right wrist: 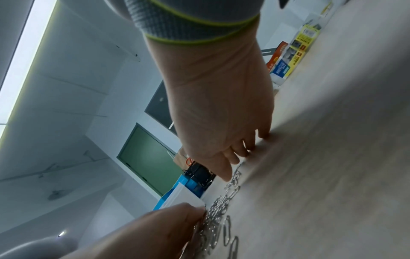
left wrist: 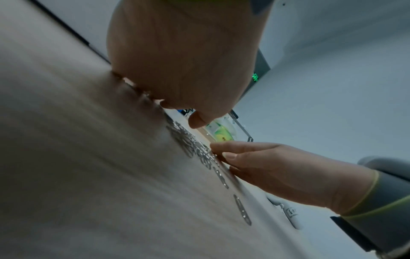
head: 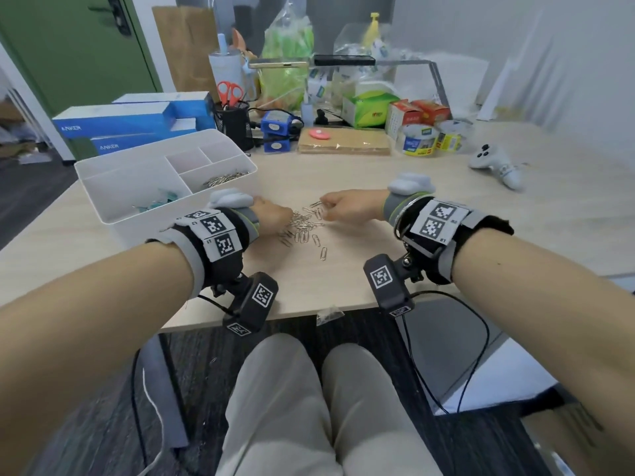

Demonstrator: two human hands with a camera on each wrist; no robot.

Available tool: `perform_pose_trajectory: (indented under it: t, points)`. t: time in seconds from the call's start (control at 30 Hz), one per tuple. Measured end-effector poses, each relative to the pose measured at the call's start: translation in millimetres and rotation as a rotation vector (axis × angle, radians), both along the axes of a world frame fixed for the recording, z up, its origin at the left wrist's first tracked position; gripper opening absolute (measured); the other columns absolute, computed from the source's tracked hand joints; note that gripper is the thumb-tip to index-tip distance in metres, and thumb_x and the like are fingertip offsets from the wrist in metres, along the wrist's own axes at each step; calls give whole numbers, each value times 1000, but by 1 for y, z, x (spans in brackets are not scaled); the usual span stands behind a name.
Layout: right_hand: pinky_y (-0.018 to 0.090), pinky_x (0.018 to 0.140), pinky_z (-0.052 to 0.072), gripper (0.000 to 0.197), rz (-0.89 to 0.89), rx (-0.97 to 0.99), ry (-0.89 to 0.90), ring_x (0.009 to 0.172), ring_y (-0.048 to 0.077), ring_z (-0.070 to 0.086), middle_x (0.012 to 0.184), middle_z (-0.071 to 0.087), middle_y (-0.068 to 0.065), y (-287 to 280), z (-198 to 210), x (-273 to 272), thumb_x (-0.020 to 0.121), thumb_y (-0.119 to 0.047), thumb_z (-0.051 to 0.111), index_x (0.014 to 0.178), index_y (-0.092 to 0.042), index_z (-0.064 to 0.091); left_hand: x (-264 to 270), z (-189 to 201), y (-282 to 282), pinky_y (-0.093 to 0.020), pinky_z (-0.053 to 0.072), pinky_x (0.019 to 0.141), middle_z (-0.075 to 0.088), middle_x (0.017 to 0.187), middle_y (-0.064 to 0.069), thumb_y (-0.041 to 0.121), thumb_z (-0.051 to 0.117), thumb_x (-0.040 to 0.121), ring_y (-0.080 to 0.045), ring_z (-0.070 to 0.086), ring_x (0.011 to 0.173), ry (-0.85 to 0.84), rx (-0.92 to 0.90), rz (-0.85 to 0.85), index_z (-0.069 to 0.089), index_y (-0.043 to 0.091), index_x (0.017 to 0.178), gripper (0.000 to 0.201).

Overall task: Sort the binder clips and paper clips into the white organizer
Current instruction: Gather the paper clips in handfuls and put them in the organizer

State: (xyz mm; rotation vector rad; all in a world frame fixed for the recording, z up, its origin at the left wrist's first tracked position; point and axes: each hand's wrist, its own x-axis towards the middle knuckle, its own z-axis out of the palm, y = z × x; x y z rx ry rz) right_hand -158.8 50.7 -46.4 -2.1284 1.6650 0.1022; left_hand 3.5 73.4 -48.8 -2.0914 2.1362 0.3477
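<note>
A heap of silver paper clips (head: 305, 225) lies on the wooden table in front of me. My left hand (head: 287, 216) sits at the heap's left edge, fingers curled down round a bunch of clips (right wrist: 210, 215); its thumb (left wrist: 197, 121) hovers just above them. At the heap's right edge, my right hand (head: 324, 204) pinches one paper clip (head: 316, 203) between thumb and forefinger, its other fingertips (right wrist: 262, 135) resting on the table. The white organizer (head: 103, 187) stands at the left, with paper clips (head: 225, 178) in one small compartment and teal binder clips (head: 161, 199) in the large one.
Blue boxes (head: 130, 127) and a black mesh pen cup (head: 233, 123) stand behind the organizer. Tape rolls (head: 421, 139), a cardboard pad (head: 343, 140) and a white game controller (head: 496, 164) lie at the back right. The table's front edge (head: 309, 312) is near my knees.
</note>
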Motion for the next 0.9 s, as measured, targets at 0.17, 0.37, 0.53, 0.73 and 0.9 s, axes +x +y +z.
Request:
perform_pose_trajectory:
  t: [0.17,0.37,0.53,0.73,0.9]
  points:
    - [34,107,30,39,45,51,-40,129,26,39,131,50,6,5,1,13,97,-24,42,132,-4,41,-13,-5,7,-39,25,114,35,148,-20,30,27,100,-34,31,137,246,-16,20,41,2,139,50]
    - [40,113,31,59,125,131,-284,130,24,43,141,47,8,16,-13,18,86,-17,56,142,-12,35,-15,-8,13,-30,28,109,26,155,-12,27,38,96,-26,31,141,631,73,78,11,12,153,65]
    - [28,105,38,72,49,-54,-225,126,20,49,143,46,9,22,9,-3,83,-36,68,142,-9,37,7,1,9,-36,35,111,44,145,-6,7,50,89,-25,43,131,642,25,68,33,13,145,59]
    - [16,49,50,51,-65,61,-103,51,12,59,66,65,2,35,10,-6,66,-40,82,96,0,68,20,5,18,-30,48,92,64,108,-8,13,60,87,-28,59,105,168,-14,12,55,9,121,35]
    - [24,56,54,36,-121,88,-233,54,16,57,66,62,6,30,1,10,72,-30,80,85,0,65,19,0,18,-15,46,43,55,62,4,17,63,87,-10,51,53,244,13,-42,63,20,88,4]
